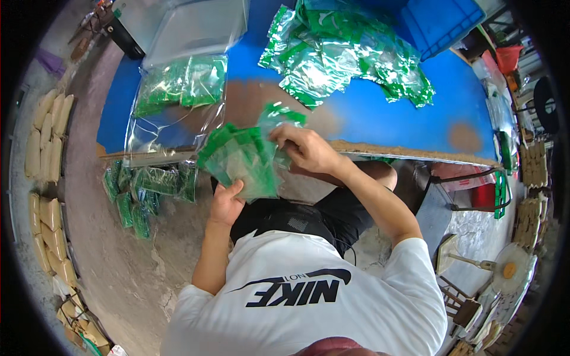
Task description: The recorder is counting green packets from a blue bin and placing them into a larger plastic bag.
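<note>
A fanned stack of clear plastic bags with green edges [240, 159] is in my left hand [225, 204], the thumb pressed on top of its lower end. My right hand [310, 149] pinches a single green-edged bag [279, 114] at the stack's upper right. That bag overlaps the stack or lies just beside it; I cannot tell which. Both hands are above my lap at the near edge of the table. Beyond them lies a loose, shiny heap of similar bags [350, 56]. To the left, a large clear bag [157, 133] holds several green packets [184, 86].
The blue table [368, 113] has worn brown patches. A blue crate [442, 24] stands at its far right. Bundled green packets [139, 199] lie on the floor at left, near stacked tan packages [50, 136]. A fan [507, 270] stands at lower right.
</note>
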Motion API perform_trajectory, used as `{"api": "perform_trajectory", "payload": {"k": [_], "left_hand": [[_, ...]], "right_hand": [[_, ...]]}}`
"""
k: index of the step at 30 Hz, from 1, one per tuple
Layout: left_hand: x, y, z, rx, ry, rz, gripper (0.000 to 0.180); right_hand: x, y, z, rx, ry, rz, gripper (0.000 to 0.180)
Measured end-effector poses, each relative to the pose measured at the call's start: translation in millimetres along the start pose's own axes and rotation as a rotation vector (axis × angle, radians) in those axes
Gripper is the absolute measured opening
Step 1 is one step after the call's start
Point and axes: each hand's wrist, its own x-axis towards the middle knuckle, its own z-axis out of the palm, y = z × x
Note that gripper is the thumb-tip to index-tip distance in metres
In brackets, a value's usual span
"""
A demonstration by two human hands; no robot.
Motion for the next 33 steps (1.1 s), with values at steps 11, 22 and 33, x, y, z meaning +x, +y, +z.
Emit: {"api": "perform_trajectory", "payload": {"k": [11,22,33], "left_hand": [[-5.7,-21.5,-4.2,-0.183,0.004,-0.101,0.063],[22.5,-33.7,20.6,-0.206,0.067,-0.049,0.054],[11.8,-26.8,11.6,-0.216,0.058,-0.068,0.054]], "right_hand": [[25.5,24.5,-37.3,-0.966,-0.027,0.043,0.052],[47.2,21.2,-44.7,-0.349,0.161,0.255,0.041],[2.2,-9.7,-30.9,-0.334,-0.231,-0.073,0.045]]}}
